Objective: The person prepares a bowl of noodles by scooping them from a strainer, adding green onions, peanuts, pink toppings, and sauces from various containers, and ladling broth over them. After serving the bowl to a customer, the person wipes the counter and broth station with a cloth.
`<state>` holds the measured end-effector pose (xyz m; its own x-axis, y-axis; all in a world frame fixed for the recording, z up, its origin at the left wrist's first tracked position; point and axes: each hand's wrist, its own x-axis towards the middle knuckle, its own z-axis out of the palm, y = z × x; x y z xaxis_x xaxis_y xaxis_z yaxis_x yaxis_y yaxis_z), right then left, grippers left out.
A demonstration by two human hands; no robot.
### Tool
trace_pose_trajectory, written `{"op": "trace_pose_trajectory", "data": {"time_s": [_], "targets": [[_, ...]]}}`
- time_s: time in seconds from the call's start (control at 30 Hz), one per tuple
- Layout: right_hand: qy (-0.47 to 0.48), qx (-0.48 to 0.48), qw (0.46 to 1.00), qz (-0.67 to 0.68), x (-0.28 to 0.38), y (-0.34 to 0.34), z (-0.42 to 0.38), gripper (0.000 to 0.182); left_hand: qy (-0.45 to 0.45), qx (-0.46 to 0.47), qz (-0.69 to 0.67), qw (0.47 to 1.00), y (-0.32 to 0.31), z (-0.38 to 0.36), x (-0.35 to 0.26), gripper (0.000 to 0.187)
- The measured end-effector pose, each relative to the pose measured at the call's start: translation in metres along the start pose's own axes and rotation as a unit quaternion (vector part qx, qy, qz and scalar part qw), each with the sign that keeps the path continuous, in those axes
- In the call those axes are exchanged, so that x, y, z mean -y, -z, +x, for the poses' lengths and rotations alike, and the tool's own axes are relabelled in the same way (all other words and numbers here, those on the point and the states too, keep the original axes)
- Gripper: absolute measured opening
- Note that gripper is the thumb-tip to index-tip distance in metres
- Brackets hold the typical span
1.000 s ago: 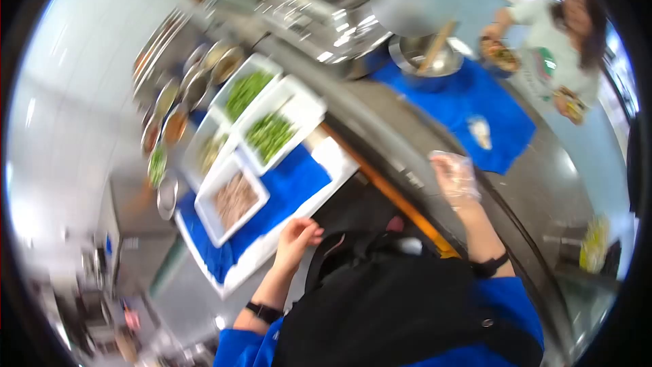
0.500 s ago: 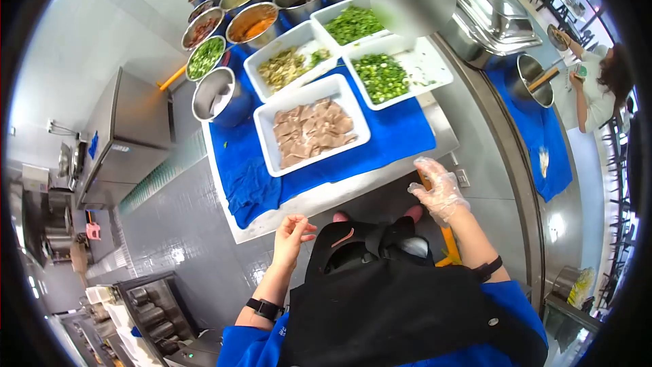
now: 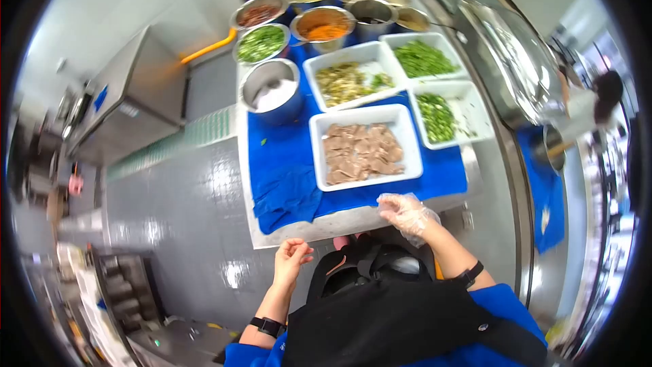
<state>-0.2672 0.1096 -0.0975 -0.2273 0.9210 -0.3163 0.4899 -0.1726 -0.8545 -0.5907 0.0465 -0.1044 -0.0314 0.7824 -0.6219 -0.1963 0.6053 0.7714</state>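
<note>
My bare left hand [image 3: 292, 259] hovers in front of the table edge, its fingers loosely bent and slightly apart, holding nothing. My right hand [image 3: 406, 217] wears a clear plastic glove and is held open by the table's front edge, with nothing in it. Just beyond it stands a white tray [image 3: 415, 156] with sliced cooked meat [image 3: 361, 153]. Left of that tray lies a crumpled blue cloth [image 3: 285, 194] on the blue table cover [image 3: 441, 187]. Neither hand touches the tray or the cloth.
Behind the meat are white trays of chopped greens [image 3: 424, 59], cut green onion [image 3: 435, 117] and pickled vegetables [image 3: 345, 83]. Steel pots [image 3: 272, 90] line the back left. A chafing dish [image 3: 516, 61] and a person [image 3: 577, 105] are at the right.
My gloved right hand has moved left, closer to the meat tray. My view has turned, so the table sits further right and lower. My left hand has barely shifted.
</note>
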Motion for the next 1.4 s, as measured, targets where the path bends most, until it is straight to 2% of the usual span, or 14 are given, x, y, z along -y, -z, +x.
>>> {"op": "trace_pose_trajectory", "data": {"time_s": [0.23,0.27,0.37,0.43,0.47,0.5,0.57,0.63,0.9,1.03,1.1,1.17,1.27,1.4], "targets": [[0.039,0.158,0.986,-0.034,0.034,-0.045,0.057,0.017,-0.023,-0.116,-0.032,0.993,0.03,-0.051,0.003,0.019],[0.121,0.132,0.984,-0.008,0.021,-0.058,0.064,0.017,-0.036,-0.138,-0.033,0.989,0.035,-0.059,0.002,0.017],[0.059,0.154,0.986,0.036,0.062,-0.034,0.095,0.017,-0.036,-0.236,-0.088,0.967,0.045,-0.083,0.002,0.015],[0.14,-0.018,0.987,-0.079,0.093,0.004,0.125,0.017,-0.025,-0.258,-0.105,0.96,0.06,-0.093,0.017,0.013],[0.099,-0.037,0.993,-0.057,0.088,0.028,0.15,0.023,-0.016,-0.264,-0.119,0.957,0.066,-0.098,0.026,0.013],[0.15,-0.104,0.982,-0.058,0.062,0.052,0.182,0.027,-0.011,-0.274,-0.139,0.952,0.071,-0.097,0.034,0.013],[0.137,-0.161,0.958,-0.195,0.058,0.105,0.233,0.034,0.03,-0.279,-0.159,0.946,0.078,-0.094,0.039,0.012],[-0.017,-0.143,0.943,-0.3,0.071,0.135,0.263,0.039,0.04,-0.273,-0.149,0.95,0.082,-0.088,0.036,0.011],[-0.26,-0.05,0.847,-0.46,0.024,0.133,0.355,0.033,0.036,-0.294,-0.133,0.946,0.068,-0.061,0.011,0.01],[-0.047,0.047,0.859,-0.508,0.003,0.092,0.39,0.038,0.05,-0.296,-0.135,0.944,0.051,-0.058,0.012,0.009],[-0.026,0.092,0.945,-0.313,0.008,0.088,0.402,0.038,0.055,-0.303,-0.133,0.942,0.044,-0.057,0.01,0.009],[-0.002,0.063,0.961,-0.27,0.017,0.094,0.406,0.038,0.059,-0.312,-0.129,0.939,0.036,-0.058,0.007,0.009],[-0.021,-0.076,0.914,-0.398,0.059,0.122,0.398,0.041,0.055,-0.317,-0.126,0.938,0.03,-0.063,0.013,0.009],[-0.057,-0.095,0.913,-0.394,0.05,0.106,0.409,0.035,0.066,-0.338,-0.117,0.931,0.014,-0.07,0.008,0.009]]}}
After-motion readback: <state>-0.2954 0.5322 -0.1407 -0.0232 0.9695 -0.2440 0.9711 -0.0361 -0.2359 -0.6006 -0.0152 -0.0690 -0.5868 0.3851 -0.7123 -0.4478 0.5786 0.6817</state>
